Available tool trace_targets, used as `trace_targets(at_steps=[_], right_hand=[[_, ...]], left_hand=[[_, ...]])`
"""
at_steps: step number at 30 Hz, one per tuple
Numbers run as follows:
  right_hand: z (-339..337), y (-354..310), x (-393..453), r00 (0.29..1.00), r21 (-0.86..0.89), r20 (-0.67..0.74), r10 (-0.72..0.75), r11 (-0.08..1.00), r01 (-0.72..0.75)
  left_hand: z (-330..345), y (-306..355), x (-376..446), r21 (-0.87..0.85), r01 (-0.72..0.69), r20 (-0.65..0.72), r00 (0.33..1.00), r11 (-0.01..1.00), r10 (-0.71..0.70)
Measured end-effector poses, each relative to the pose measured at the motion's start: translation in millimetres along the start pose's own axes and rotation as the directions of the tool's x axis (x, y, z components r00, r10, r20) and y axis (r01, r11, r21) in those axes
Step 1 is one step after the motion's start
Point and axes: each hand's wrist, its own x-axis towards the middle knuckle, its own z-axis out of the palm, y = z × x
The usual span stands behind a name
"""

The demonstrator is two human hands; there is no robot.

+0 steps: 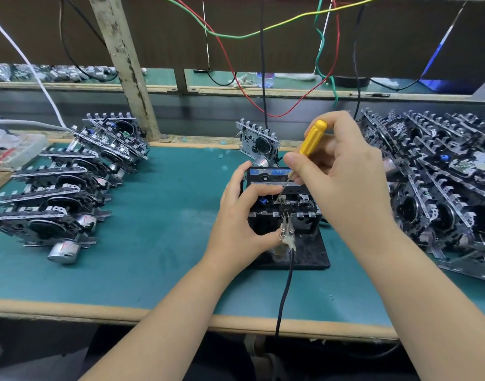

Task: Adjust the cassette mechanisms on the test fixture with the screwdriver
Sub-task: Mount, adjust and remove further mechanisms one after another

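A black test fixture [308,254] stands on the green mat in front of me, with a cassette mechanism [271,176] seated in it. My left hand [241,215] grips the left side of the mechanism, thumb across its front. My right hand [343,171] holds a yellow-handled screwdriver [313,137], whose thin shaft slants down to the head area at the mechanism's middle. A metal crocodile clip [286,232] on a black cable [284,292] is clamped to the mechanism's front edge.
Rows of cassette mechanisms [60,193] lie at the left, a big heap of them [442,182] at the right. One mechanism [258,141] stands upright behind the fixture. Coloured wires [263,31] hang overhead. A wooden post [126,67] rises at the back left.
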Motion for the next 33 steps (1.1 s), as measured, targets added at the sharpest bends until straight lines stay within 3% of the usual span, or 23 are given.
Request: trace_targets(at_steps=[20, 29, 33], right_hand=[[-0.1, -0.4, 0.7, 1.0, 0.0, 0.0, 0.006, 1.0, -0.006], [1.8, -9.3, 8.3, 0.994, -0.101, 0.094, -0.049, 0.993, 0.059], [-3.8, -8.5, 15.6, 0.991, 0.057, 0.132, 0.013, 0.998, -0.02]], left_hand=[[0.7, -2.2, -0.3, -0.006, -0.015, 0.0, 1.0, 1.0, 0.015], [-0.2, -3.0, 0.2, -0.002, -0.024, 0.0, 1.0, 1.0, 0.024], [0.4, -3.4, 0.3, -0.004, -0.019, 0.004, 1.0, 1.0, 0.019]])
